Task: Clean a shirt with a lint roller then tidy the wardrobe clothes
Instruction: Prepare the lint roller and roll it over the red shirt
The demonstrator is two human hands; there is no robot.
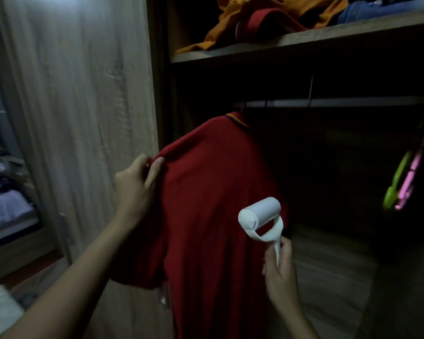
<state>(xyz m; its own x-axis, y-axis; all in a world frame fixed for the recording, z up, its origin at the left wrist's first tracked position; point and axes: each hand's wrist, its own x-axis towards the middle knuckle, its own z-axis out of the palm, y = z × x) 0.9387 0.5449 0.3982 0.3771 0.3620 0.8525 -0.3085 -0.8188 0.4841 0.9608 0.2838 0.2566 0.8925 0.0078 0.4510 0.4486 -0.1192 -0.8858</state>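
A dark red polo shirt hangs from the wardrobe rail, its back toward me. My left hand pinches the shirt's left shoulder seam between thumb and fingers. My right hand grips the white handle of a lint roller. The roller's white drum lies against the right side of the shirt's back, about halfway down.
On the shelf above lie loose orange, red and blue clothes. Green and pink hangers hang at the right. The open wardrobe door stands at the left, with folded clothes beyond it.
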